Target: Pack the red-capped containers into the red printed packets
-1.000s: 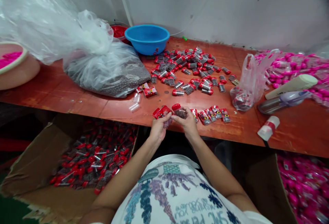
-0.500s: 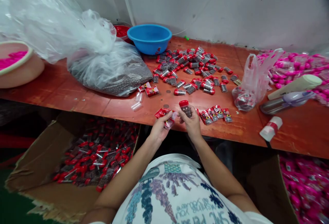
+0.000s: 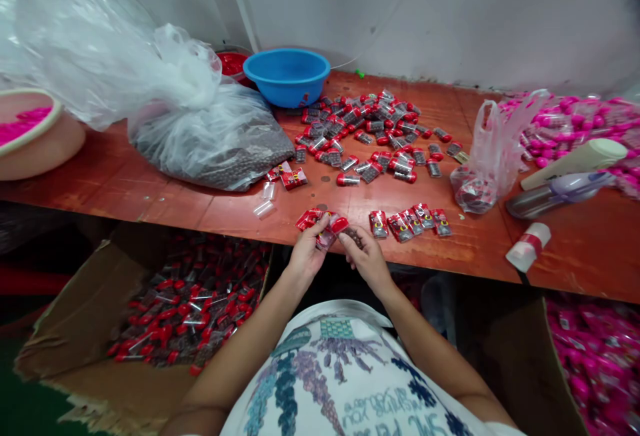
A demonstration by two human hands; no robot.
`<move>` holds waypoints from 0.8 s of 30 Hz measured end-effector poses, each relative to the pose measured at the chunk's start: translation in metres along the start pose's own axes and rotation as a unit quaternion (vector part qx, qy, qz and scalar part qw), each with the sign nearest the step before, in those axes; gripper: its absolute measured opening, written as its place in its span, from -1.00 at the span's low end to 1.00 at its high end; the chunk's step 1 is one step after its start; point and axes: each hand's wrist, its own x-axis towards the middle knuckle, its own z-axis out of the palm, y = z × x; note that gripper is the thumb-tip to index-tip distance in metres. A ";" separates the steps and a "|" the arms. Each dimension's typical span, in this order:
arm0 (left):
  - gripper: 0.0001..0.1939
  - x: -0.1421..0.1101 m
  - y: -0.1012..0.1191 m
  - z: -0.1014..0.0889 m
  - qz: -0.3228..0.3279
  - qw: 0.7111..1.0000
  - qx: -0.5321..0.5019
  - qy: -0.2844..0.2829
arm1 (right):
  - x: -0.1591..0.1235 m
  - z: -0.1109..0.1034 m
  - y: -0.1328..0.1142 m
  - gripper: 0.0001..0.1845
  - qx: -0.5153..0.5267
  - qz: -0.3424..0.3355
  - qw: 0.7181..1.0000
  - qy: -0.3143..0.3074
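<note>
My left hand is closed on several red printed plastic packets at the table's front edge. In my right hand lies a small clear bottle of dark pellets, tilted so that its red cap points left. The cap end meets the packets at my left fingers; whether it is inside one I cannot tell. Just right of my right hand, a row of filled red packets lies on the table. Beyond my hands spreads a heap of red-capped bottles.
A clear bag of dark pellets and a blue basin stand at the back left. Below the table, a cardboard box holds red-capped bottles. Rightward are a knotted plastic bag, a grey-purple tumbler and pink items.
My right hand has tipped the bottle from upright to sideways and brought its red cap left against the packets. My left hand stays nearly in place.
</note>
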 end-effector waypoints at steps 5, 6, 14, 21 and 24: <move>-0.82 -0.009 0.001 0.001 0.084 0.994 0.067 -0.034 | 0.001 -0.001 -0.001 -0.61 0.053 0.000 0.998 0.016; -0.80 -0.011 0.002 0.001 0.093 0.991 0.085 -0.042 | 0.001 -0.001 -0.001 -0.62 0.053 -0.005 0.998 0.020; -0.66 -0.013 0.006 -0.002 0.162 0.968 0.183 -0.056 | 0.003 -0.004 0.001 -0.70 -0.013 -0.097 0.994 0.046; -0.53 -0.015 0.017 -0.001 0.114 0.957 0.228 -0.136 | 0.001 -0.005 -0.002 -0.71 0.085 0.008 0.996 0.008; -0.63 -0.016 0.015 0.001 0.126 0.955 0.228 -0.142 | 0.001 -0.004 -0.002 -0.70 0.102 0.001 0.994 0.042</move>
